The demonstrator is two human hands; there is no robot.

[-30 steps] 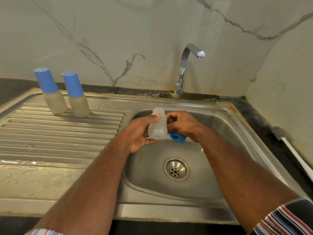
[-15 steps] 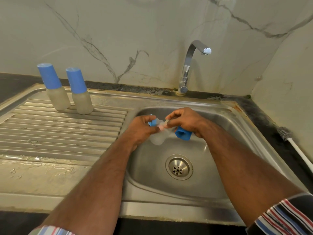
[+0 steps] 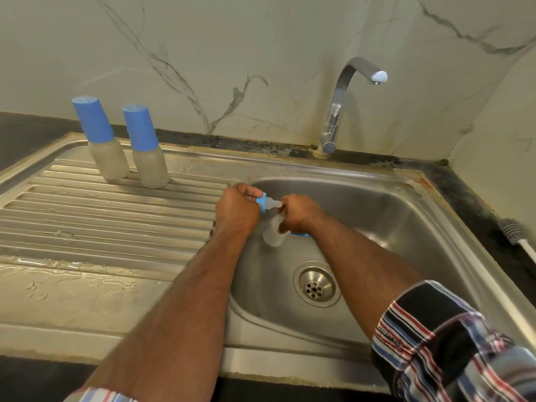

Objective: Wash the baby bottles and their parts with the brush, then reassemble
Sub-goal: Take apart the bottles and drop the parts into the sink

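Over the sink basin (image 3: 406,227), my left hand (image 3: 236,211) grips a blue collar ring (image 3: 262,202) with a clear nipple (image 3: 272,203) pointing right. My right hand (image 3: 300,213) pinches the nipple's tip. Its lower fingers also hold the open frosted bottle body (image 3: 274,235) and a blue cap (image 3: 301,235), which is mostly hidden under the palm. Two more bottles with blue caps, one (image 3: 101,140) left of the other (image 3: 148,149), stand upright on the drainboard (image 3: 101,221). The white-handled bottle brush (image 3: 517,235) lies on the dark counter at the far right.
The tap (image 3: 348,91) arches over the back of the basin with no water running. The drain (image 3: 316,285) sits in the basin floor below my hands. Water pools on the drainboard's front ledge. Marble walls close off the back and right.
The collar with its nipple has come off the bottle into my left hand. The bottle body has passed to my right hand, which now also pinches the nipple tip.
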